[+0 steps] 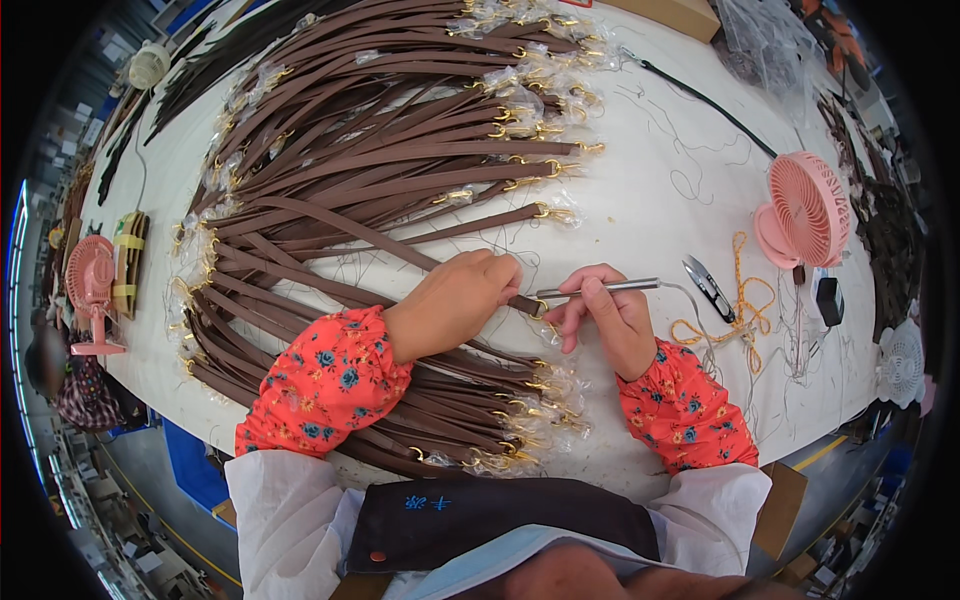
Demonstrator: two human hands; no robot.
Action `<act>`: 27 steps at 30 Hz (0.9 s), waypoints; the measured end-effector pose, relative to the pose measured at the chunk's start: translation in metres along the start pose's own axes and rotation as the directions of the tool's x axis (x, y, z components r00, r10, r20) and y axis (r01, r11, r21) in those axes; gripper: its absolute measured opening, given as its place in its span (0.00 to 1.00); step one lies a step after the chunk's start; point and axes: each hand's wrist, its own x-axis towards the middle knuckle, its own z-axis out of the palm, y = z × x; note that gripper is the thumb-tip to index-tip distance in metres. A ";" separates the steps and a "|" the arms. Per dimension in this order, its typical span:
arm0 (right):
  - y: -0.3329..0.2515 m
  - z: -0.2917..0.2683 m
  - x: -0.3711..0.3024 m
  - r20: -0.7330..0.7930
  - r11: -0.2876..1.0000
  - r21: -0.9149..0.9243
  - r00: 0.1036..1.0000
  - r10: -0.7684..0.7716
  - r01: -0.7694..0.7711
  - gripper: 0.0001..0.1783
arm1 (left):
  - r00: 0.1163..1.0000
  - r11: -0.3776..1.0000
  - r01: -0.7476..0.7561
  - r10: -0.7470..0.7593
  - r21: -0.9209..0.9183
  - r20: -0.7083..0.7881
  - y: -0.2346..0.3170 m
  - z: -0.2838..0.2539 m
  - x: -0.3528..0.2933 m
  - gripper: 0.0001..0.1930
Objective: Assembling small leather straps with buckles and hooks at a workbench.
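My left hand (pixel 455 305) is closed around the end of a brown strap (pixel 345 226), and a short piece of the strap shows past its fingertips. My right hand (pixel 610 318) grips a slim metal pen-shaped tool (pixel 632 285) with a thin grey cord. The tool's tip points left, close to the strap end. Around both hands lie many similar brown straps (pixel 330 185) with gold-coloured clasps (pixel 548 210), several wrapped in clear plastic. The left palm hides part of the held strap.
Right of my right hand lie thread snips (pixel 709 289) and an orange cord (pixel 752 318). A pink fan (pixel 808 208) stands beyond them, and another pink fan (pixel 91 282) at the far left. Loose threads (pixel 685 180) are scattered over the white table (pixel 650 225).
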 end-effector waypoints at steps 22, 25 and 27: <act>0.001 -0.003 0.002 -0.079 0.997 0.033 0.994 -0.072 0.075 0.17 | 0.947 0.896 -0.295 0.320 0.333 -0.024 -0.016 0.011 0.018 0.10; 0.002 -0.004 0.002 -0.072 0.996 0.017 0.994 -0.085 0.087 0.17 | 0.943 0.915 -0.282 0.320 0.287 -0.093 -0.016 0.014 0.019 0.11; 0.002 -0.004 0.002 -0.067 0.997 0.019 0.995 -0.068 0.069 0.17 | 0.945 0.931 -0.271 0.305 0.245 -0.115 -0.020 0.017 0.019 0.11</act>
